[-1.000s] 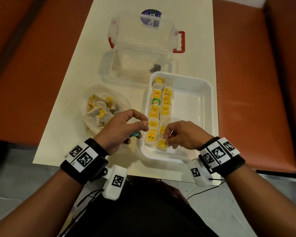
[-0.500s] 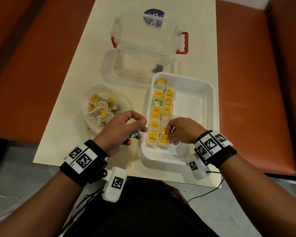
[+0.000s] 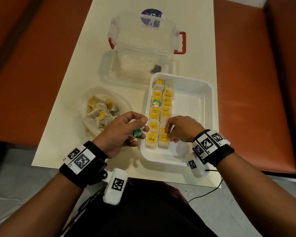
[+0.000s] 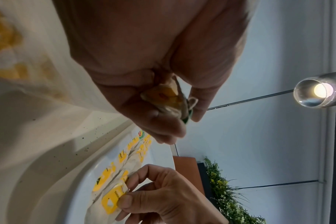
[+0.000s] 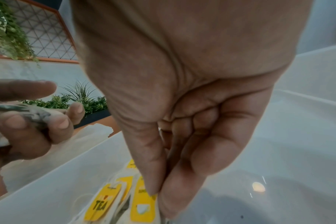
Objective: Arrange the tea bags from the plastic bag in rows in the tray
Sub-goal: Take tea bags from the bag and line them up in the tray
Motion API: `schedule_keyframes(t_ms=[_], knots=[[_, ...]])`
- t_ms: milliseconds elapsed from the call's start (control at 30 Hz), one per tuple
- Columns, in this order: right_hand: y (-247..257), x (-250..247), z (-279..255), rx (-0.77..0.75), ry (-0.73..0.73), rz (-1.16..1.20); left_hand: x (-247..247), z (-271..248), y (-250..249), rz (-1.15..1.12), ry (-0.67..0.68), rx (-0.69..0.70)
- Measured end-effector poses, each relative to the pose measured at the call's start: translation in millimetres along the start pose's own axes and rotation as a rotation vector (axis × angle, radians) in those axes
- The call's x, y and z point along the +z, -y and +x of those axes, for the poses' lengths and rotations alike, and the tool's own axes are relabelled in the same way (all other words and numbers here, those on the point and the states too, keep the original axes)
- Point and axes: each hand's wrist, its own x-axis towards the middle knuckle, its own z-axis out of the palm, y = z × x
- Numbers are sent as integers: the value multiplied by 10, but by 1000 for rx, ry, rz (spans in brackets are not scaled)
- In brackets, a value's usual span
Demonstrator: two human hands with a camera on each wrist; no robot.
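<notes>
A white tray holds two rows of tea bags with yellow tags along its left side. My right hand is inside the tray's near end and pinches the yellow tag of the nearest tea bag in the second row. Just left of the tray my left hand grips a small bundle of tea bags, one with a green tag. In the left wrist view the bundle sits between thumb and fingers. The clear plastic bag with several more tea bags lies left of the tray.
A clear storage box with red handles stands behind the tray, its lid with a round sticker. The pale table is narrow, with orange seats on both sides. The tray's right half is bare.
The right hand has drawn back slightly toward the tray's near end, still on the yellow tag. The left hand holds its bundle in the same place.
</notes>
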Motion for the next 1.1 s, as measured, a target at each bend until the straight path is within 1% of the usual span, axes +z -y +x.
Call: schedule_keyframes(t_ms=[167, 267, 367, 500, 600, 733, 833, 1000, 1100], knots=[[-14, 2, -15, 2, -32, 20, -3, 17, 3, -76, 6, -32], [-28, -21, -44, -1, -52, 11, -4, 25, 6, -152, 40, -62], [-52, -48, -94, 0, -78, 20, -4, 34, 24, -172, 72, -64], [-82, -58, -191, -18, -162, 120, 12, 44, 61, -162, 94, -42], [-41, -56, -318, -88, -199, 230, 37, 62, 82, -193, 110, -22], [103, -67, -498, -196, -181, 406, 64, 92, 99, -244, 127, -4], [192, -62, -572, -236, -160, 491, 99, 122, 111, -295, 128, -2], [263, -1, -598, -253, -138, 554, 181, 151, 100, -356, 73, 1], [275, 31, -600, -214, -150, 529, 232, 160, 87, -498, 49, -1]])
